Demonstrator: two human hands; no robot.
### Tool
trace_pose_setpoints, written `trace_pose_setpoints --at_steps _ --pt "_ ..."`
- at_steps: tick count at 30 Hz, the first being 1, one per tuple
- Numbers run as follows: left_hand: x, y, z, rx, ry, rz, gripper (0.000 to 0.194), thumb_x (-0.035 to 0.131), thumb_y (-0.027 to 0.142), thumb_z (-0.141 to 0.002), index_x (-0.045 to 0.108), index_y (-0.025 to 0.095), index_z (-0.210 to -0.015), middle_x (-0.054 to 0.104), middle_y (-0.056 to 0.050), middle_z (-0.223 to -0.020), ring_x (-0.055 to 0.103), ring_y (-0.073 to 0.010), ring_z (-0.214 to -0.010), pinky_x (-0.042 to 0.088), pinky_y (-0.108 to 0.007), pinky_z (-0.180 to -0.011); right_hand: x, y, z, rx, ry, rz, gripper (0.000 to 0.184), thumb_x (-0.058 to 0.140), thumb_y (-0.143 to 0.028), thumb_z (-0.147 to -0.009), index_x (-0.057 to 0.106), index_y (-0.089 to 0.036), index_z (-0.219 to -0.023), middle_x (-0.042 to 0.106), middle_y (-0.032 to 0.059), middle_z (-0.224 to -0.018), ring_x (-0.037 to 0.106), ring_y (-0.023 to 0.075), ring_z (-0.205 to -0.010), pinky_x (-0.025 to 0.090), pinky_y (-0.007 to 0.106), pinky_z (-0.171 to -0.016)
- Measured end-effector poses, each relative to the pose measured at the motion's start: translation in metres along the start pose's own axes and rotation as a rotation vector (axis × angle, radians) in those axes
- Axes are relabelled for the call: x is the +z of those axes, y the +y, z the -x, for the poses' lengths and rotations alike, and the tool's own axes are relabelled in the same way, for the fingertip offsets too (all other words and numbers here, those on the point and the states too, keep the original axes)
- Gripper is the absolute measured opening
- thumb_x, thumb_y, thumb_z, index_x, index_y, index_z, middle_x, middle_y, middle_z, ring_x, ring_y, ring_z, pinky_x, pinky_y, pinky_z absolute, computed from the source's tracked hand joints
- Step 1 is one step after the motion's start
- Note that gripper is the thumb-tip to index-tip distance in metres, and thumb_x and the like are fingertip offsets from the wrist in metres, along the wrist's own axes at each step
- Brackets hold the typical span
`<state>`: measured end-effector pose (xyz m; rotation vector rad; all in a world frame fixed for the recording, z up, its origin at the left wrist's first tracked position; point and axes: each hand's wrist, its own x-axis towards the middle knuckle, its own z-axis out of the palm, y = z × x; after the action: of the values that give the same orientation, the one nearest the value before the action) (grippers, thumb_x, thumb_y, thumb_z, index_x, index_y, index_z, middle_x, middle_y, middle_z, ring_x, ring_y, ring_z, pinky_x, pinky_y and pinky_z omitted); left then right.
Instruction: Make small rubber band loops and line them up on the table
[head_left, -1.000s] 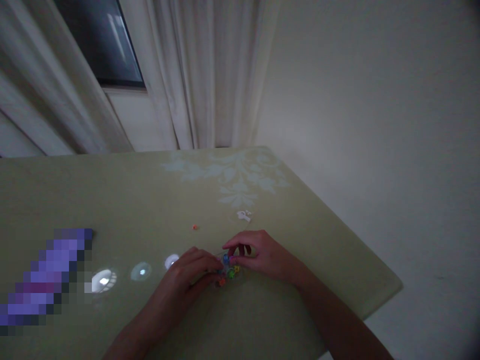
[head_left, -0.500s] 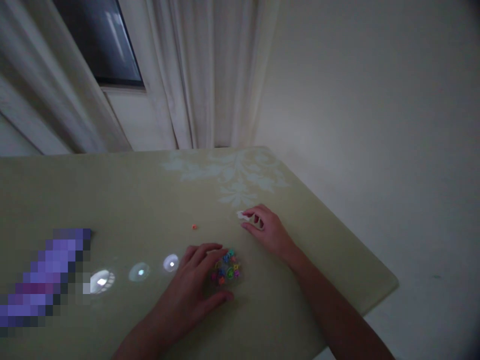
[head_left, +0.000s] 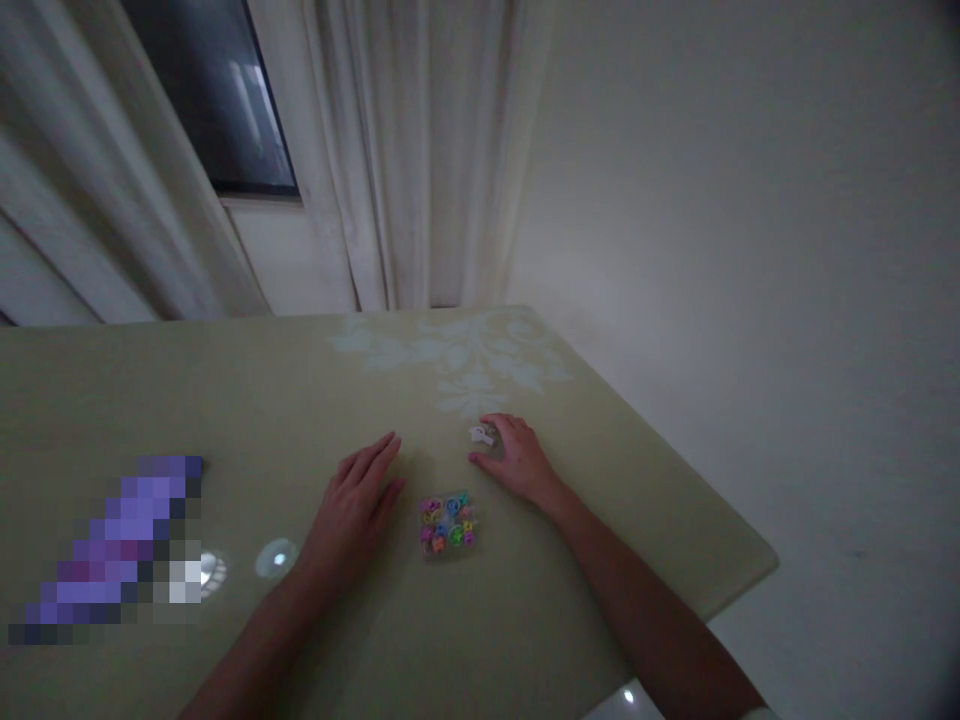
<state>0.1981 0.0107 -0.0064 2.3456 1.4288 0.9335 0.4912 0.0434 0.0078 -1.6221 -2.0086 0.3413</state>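
Observation:
A small clear box [head_left: 448,524] of several bright little pieces lies on the pale green table [head_left: 225,400] between my hands. My left hand [head_left: 355,503] rests flat to the left of the box, fingers stretched out and reaching forward, holding nothing. The small orange piece seen earlier is hidden under or near it. My right hand [head_left: 516,458] is farther back and to the right, with its fingers curled and pinched on a small white piece [head_left: 480,434].
A blurred purple patch [head_left: 112,545] covers something at the table's left. Round light reflections [head_left: 276,558] shine on the tabletop. Curtains [head_left: 405,150] and a dark window [head_left: 217,90] stand behind; the table's right edge [head_left: 675,470] drops to a pale floor.
Both hands left the box of coloured pieces. My right hand went back to the white piece and closed on it. My left hand slid forward and left, fingers flat.

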Motion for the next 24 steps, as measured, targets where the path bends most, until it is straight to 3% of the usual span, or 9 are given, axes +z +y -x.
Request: trace_pose_setpoints --at_steps 2,6,10,14,17,20,22,24 --pt "0.002 -0.011 -0.005 -0.021 -0.006 -0.072 0.047 0.043 0.027 -0.106 0.058 0.020 -0.150 0.058 -0.015 -0.158 0.053 -0.0325 -0.146 0.045 -0.059 -0.118 0.000 -0.001 -0.001 0.004 0.000 -0.002 0.058 0.087 -0.032 -0.080 0.063 -0.018 -0.131 0.069 0.0137 -0.131 0.061 0.0304 -0.123 0.045 0.046 -0.108" --pt "0.001 -0.012 -0.006 -0.023 -0.066 -0.072 0.041 0.043 0.021 -0.102 0.075 0.020 -0.128 0.076 -0.014 -0.133 0.070 -0.0299 -0.122 0.058 -0.049 -0.104 0.001 0.001 -0.002 0.004 0.000 -0.006 0.057 0.088 -0.033 -0.080 0.064 -0.018 -0.130 0.070 0.0139 -0.128 0.062 0.0295 -0.119 0.046 0.045 -0.106" --pt "-0.011 0.009 -0.009 -0.005 -0.041 -0.045 0.032 0.048 0.022 -0.099 0.080 0.023 -0.100 0.082 -0.011 -0.104 0.075 -0.0271 -0.098 0.062 -0.042 -0.088 0.001 0.003 -0.003 -0.010 -0.011 -0.013 0.057 0.088 -0.034 -0.080 0.064 -0.018 -0.130 0.070 0.0133 -0.128 0.062 0.0288 -0.120 0.045 0.044 -0.107" --pt "-0.019 0.040 -0.017 0.047 -0.042 0.104 0.023 0.056 0.031 -0.099 0.079 0.026 -0.100 0.082 -0.006 -0.101 0.077 -0.0230 -0.094 0.062 -0.036 -0.085 0.001 0.003 -0.003 -0.017 -0.018 -0.017 0.057 0.088 -0.034 -0.080 0.064 -0.019 -0.129 0.070 0.0124 -0.127 0.061 0.0287 -0.119 0.045 0.044 -0.106" --pt "-0.019 0.059 -0.019 0.041 -0.153 0.261 0.018 0.063 0.028 -0.095 0.080 0.028 -0.101 0.083 -0.004 -0.096 0.077 -0.0219 -0.088 0.062 -0.035 -0.081 0.000 0.001 -0.002 -0.020 -0.019 -0.018 0.057 0.088 -0.034 -0.080 0.064 -0.019 -0.129 0.070 0.0121 -0.128 0.061 0.0287 -0.119 0.044 0.043 -0.107" --pt "-0.015 0.065 -0.017 0.064 -0.299 0.317 0.021 0.067 0.026 -0.094 0.081 0.030 -0.109 0.083 -0.004 -0.100 0.077 -0.0227 -0.094 0.062 -0.037 -0.088 -0.002 0.000 -0.002 -0.020 -0.024 -0.018 0.057 0.088 -0.034 -0.080 0.064 -0.017 -0.129 0.070 0.0129 -0.127 0.061 0.0294 -0.118 0.044 0.043 -0.106" --pt "-0.013 0.062 -0.013 0.100 -0.338 0.317 0.029 0.072 0.027 -0.092 0.078 0.032 -0.120 0.081 -0.006 -0.118 0.074 -0.0260 -0.111 0.059 -0.044 -0.100 -0.002 0.000 -0.001 -0.018 -0.026 -0.017 0.057 0.088 -0.035 -0.080 0.064 -0.017 -0.129 0.071 0.0129 -0.127 0.061 0.0296 -0.118 0.044 0.043 -0.106" --pt "-0.012 0.056 -0.007 0.119 -0.350 0.300 0.051 0.081 0.032 -0.086 0.071 0.034 -0.136 0.071 -0.010 -0.142 0.064 -0.0308 -0.131 0.053 -0.051 -0.110 -0.002 0.000 -0.001 -0.017 -0.025 -0.019 0.058 0.088 -0.036 -0.079 0.064 -0.018 -0.129 0.070 0.0122 -0.127 0.061 0.0294 -0.118 0.045 0.043 -0.106"
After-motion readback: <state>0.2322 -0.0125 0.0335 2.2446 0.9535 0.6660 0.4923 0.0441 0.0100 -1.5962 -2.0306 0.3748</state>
